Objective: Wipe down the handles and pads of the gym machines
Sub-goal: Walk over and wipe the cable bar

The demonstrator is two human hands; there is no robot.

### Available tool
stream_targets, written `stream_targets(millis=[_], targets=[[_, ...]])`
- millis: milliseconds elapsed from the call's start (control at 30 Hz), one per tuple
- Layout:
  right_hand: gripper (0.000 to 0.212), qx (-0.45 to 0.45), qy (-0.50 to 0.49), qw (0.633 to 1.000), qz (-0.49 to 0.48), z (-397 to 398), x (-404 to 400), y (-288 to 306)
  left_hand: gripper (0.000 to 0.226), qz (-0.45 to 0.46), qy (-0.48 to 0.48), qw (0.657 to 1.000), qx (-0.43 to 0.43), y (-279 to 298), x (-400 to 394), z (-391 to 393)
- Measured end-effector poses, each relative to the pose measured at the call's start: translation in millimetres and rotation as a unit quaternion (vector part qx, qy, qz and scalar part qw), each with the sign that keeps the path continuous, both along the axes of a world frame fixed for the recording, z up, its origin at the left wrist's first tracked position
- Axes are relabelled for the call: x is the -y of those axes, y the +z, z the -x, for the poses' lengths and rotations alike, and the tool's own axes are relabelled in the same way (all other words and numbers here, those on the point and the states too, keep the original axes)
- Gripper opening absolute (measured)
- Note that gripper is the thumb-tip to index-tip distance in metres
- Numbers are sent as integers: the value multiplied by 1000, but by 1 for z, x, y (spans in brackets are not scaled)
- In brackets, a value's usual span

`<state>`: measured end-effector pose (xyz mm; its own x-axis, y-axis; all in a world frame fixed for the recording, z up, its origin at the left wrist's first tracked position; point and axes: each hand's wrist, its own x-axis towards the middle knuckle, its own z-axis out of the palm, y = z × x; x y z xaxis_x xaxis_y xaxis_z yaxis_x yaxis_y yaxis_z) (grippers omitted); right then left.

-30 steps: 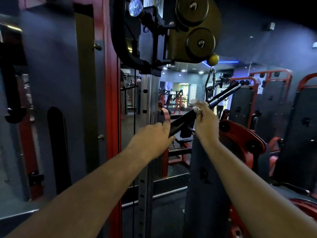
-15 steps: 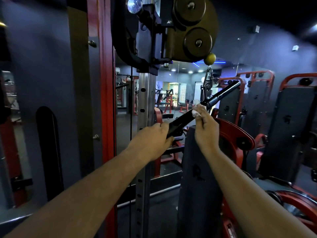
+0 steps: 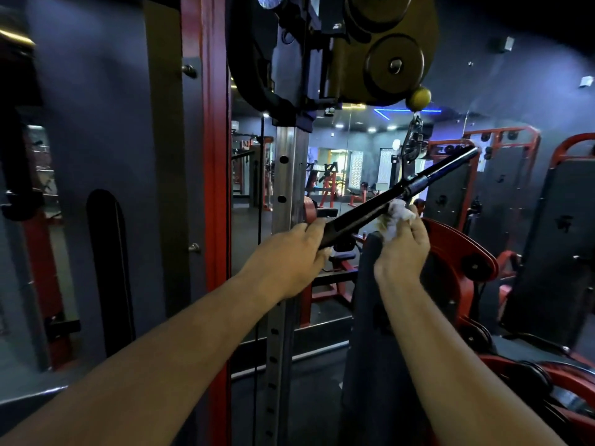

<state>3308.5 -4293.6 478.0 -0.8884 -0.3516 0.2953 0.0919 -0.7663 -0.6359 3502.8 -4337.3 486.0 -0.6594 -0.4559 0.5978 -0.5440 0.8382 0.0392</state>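
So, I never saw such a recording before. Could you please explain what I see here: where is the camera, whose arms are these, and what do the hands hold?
The camera is worn on a person's head and looks forward and down, so the two bare arms belong to that person. The place is a gym. The left hand grips the lower end of a black bar handle, which slants up to the right and hangs by a clip from a cable under a yellow ball. The right hand holds a white cloth against the bar's middle to wipe it. Above is the pulley housing on a steel post with holes. Red machines stand behind.
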Motion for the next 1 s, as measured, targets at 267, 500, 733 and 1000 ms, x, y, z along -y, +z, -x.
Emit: stream_targets(millis=[267,500,733,1000], targets=[[23,67,136,988,-16,-70,-2,-24,61,-18,2,1000,1,-6,-2,10],[20,65,159,980,-102,-41,-1,-39,60,-25,11,1000,0,-4,4,4],[12,86,92,992,3,-2,2,25,61,-30,4,999,13,-5,-4,7],[25,-63,182,976,-106,-81,-13,-53,60,-35,3,999,0,-7,-1,6]])
